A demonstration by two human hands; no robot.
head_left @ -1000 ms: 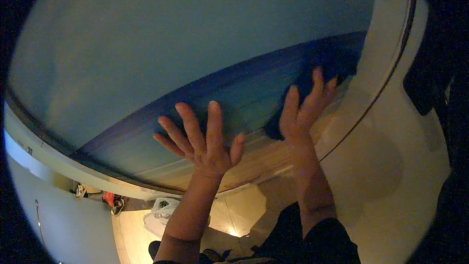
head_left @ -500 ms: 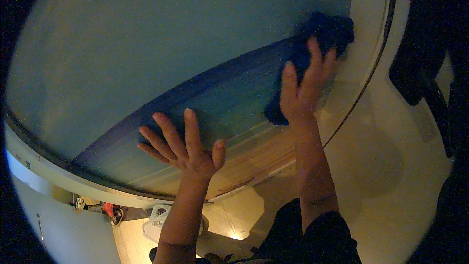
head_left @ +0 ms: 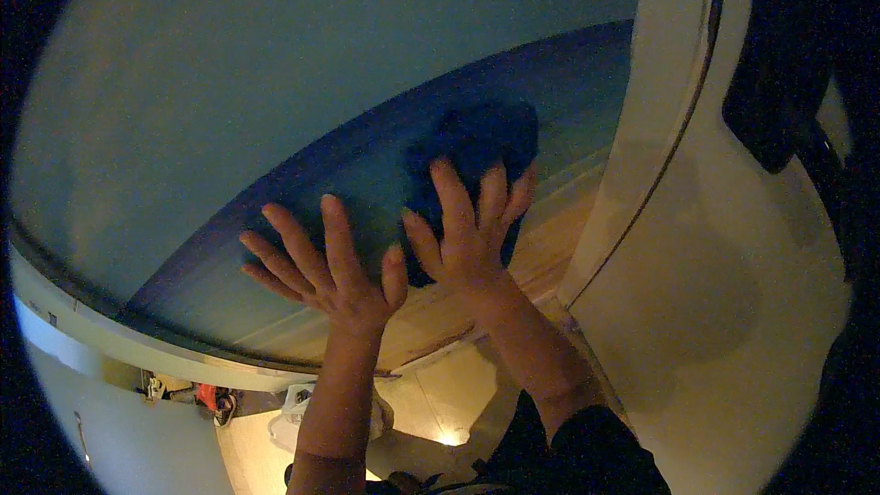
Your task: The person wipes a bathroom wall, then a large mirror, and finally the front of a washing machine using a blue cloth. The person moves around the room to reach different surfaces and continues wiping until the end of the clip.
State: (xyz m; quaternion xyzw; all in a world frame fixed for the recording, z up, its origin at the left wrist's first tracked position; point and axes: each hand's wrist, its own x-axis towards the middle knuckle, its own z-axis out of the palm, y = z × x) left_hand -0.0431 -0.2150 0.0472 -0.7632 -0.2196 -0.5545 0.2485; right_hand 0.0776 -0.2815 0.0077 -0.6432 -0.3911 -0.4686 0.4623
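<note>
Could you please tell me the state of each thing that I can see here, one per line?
Left hand: open, fingers spread, seemingly resting on the panel.
Right hand: fingers spread, over the cloth.
Dark blue cloth: bunched, against the panel.
Painted panel: dimly lit, partly covered.
White plastic bag: partly hidden by the left forearm.

Cloth (head_left: 486, 133) partly behind right grip (head_left: 472, 252)
</note>
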